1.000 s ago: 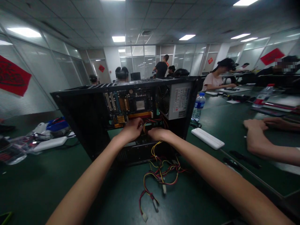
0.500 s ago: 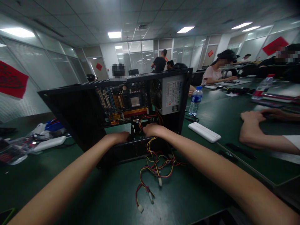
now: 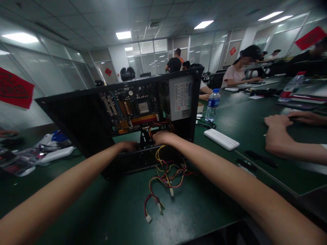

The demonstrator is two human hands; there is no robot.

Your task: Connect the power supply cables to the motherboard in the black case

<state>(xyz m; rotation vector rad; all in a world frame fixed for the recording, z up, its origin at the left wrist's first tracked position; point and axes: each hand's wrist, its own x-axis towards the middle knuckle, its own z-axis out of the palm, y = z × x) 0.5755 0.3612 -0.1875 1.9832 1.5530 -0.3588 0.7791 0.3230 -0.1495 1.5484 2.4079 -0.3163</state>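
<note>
An open black computer case (image 3: 68, 122) stands in front of me, its inside facing me. In it are a motherboard (image 3: 143, 107) and a grey power supply (image 3: 182, 98) at upper right. My left hand (image 3: 129, 146) reaches in over the lower edge by a metal bracket (image 3: 145, 137); its fingers are dark and mostly hidden. Beside the bracket, under the power supply's wires, my right hand (image 3: 162, 137) is inside with curled fingers; whatever it grips is hidden. Red, yellow and black power cables (image 3: 167, 180) with white connectors spill over the lower edge onto the table.
A water bottle (image 3: 213, 105) and a white power bank (image 3: 221, 139) are right of the case. Farther right rest another person's hands (image 3: 278, 124). On the left lie a plastic bag (image 3: 28, 158) and a white bar-shaped device (image 3: 58, 154). The table is green (image 3: 114, 211).
The case has shifted slightly left, widening the gap to the water bottle and showing a small box behind. Both hands and the loose cables moved left with it. The view has turned slightly.
</note>
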